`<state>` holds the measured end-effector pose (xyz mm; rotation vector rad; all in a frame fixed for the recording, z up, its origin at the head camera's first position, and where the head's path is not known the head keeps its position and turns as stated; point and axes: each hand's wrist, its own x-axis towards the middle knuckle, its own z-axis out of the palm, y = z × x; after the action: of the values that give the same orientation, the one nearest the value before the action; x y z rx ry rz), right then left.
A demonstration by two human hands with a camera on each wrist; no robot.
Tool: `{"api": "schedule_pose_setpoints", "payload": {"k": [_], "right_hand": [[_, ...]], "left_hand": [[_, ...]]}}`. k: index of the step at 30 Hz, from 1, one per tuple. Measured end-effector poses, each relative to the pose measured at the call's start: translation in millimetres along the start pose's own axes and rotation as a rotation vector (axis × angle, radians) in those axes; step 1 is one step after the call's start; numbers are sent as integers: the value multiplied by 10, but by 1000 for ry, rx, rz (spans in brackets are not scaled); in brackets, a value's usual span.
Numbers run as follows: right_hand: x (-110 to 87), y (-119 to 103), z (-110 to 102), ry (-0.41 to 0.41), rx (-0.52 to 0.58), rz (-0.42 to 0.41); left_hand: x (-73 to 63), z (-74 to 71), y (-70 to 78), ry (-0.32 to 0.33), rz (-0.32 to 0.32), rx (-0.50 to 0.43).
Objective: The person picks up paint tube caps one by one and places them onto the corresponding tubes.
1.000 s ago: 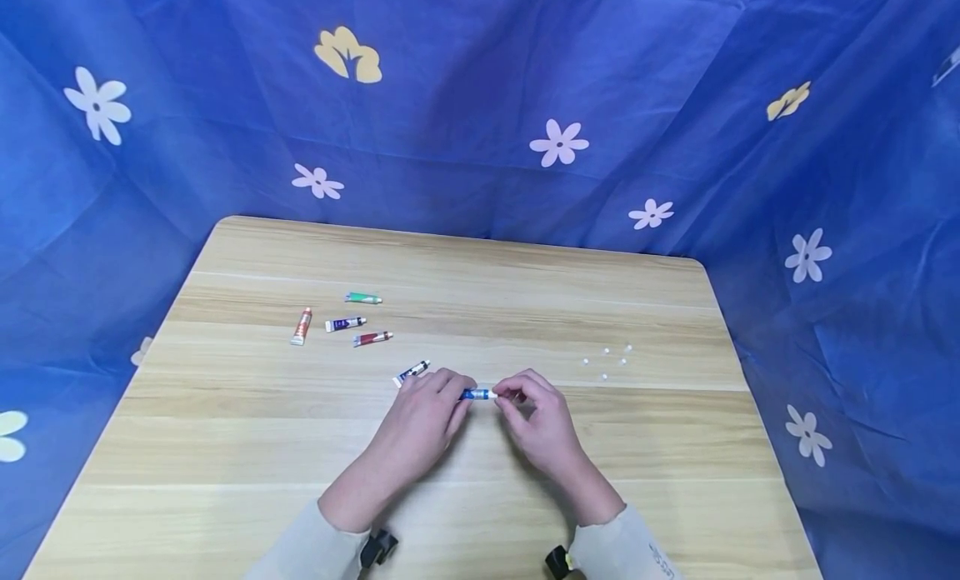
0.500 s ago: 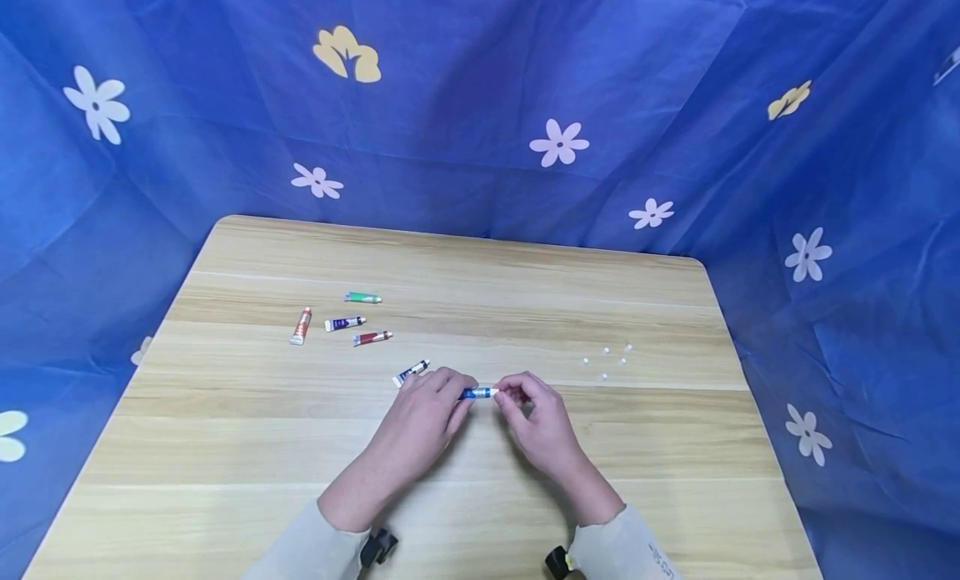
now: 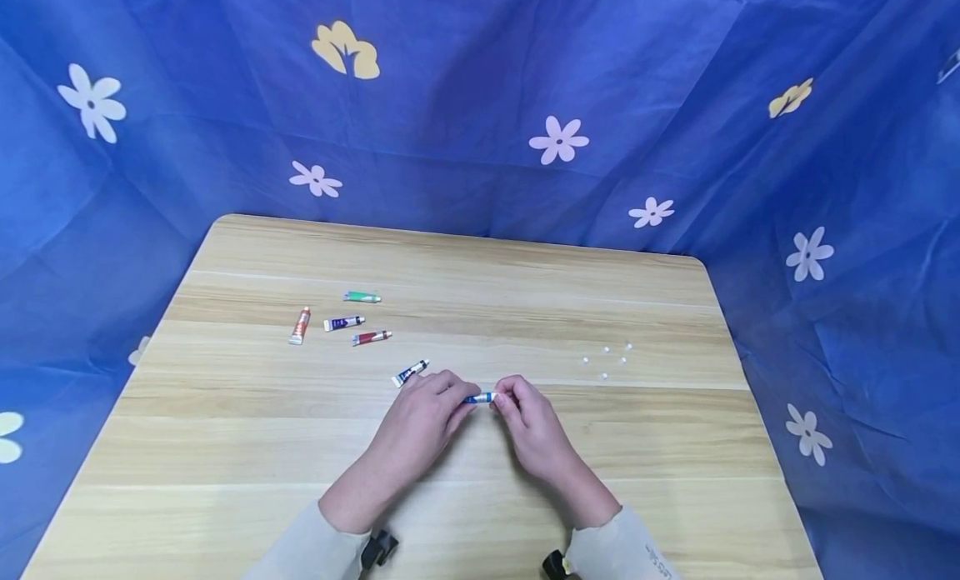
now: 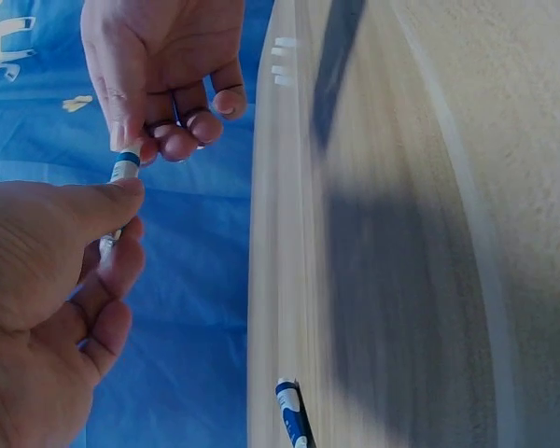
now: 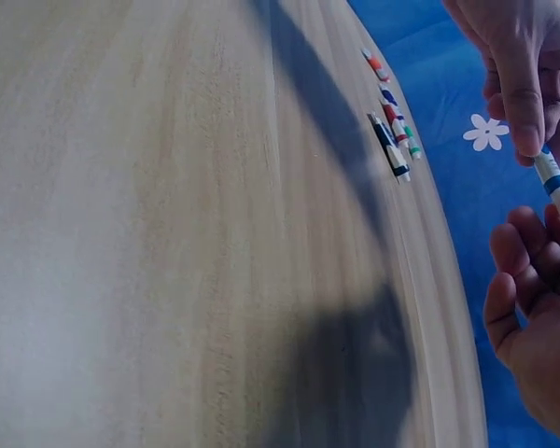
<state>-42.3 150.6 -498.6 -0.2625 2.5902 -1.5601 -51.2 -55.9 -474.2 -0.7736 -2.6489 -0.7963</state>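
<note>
My left hand point(image 3: 418, 415) grips a small blue-banded paint tube point(image 3: 480, 397) between thumb and fingers. The tube points to the right, and its rear part is hidden by that hand. At the tube's tip, the thumb and index finger of my right hand point(image 3: 538, 430) pinch the white cap point(image 4: 133, 147). The left wrist view shows the tube point(image 4: 125, 170) held off the table, with the right hand's other fingers loosely curled. Just beyond my left hand lies a dark blue paint tube point(image 3: 411, 373), and it also shows in the right wrist view.
Farther left on the wooden table point(image 3: 247, 447) lie an orange tube point(image 3: 300, 326), a green tube point(image 3: 363, 297), a purple tube point(image 3: 345, 323) and a red tube point(image 3: 372, 337). Several small white caps point(image 3: 606, 349) are scattered at the right. A blue flowered curtain point(image 3: 465, 105) surrounds the table.
The right hand's fingers have shifted slightly and turned at the tube's tip. The held tube has dipped a little toward me. The things lying on the table stay where they were.
</note>
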Motion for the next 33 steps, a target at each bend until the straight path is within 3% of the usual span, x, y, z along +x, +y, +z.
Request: {"api": "schedule_pose_setpoints", "payload": {"k": [6,11,20,25,33], "right_hand": [[-15,28,23,-31,-15,2],[-13,24,-1,-2,-23,8],[-19,55,-26,56,36,30],[-18,86,-20,64,64,27],[20,107,-108,68,42,20]], "left_hand": [[-4,9,-9,25,53,26],[6,11,-7,23,65,42],[31,8,-29,-45,34,108],[81,-17,-63,-71,48,122],[174,-51,-113,-120,28,156]]}}
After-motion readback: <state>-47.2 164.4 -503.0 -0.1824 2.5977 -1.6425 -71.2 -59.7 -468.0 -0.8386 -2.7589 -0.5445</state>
